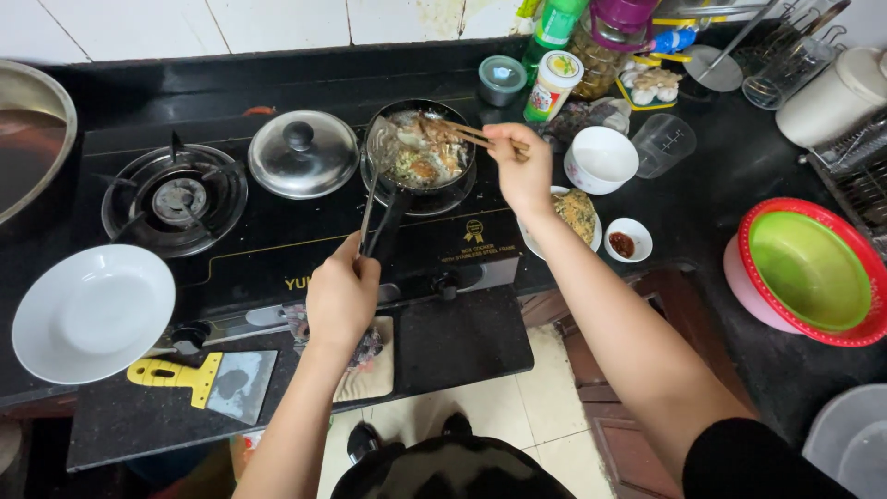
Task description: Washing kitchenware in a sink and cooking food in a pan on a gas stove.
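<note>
Left hand: the left hand (342, 296) is closed around the near end of a metal spatula (374, 180), beside the black handle of the pan.
Right hand: the right hand (522, 166) pinches a pair of wooden chopsticks (462, 134); their tips reach left into the food.
Pan: the small dark pan (420, 148) sits on the right burner of the black gas stove (277, 231), far from the body, and holds cooked food; I think it is fish with vegetables, but the view is not sharp.
Key relation: the food lies farther than the left hand and to the left of the right hand. The long axis of the spatula runs near to far; the chopsticks run right to left, so the two tools meet over the pan. The right hand is nearer to the food.
Around: a steel lid (303, 152) lies left of the pan, an empty white plate (92, 314) at near left, a white bowl (601, 159) at the right.
</note>
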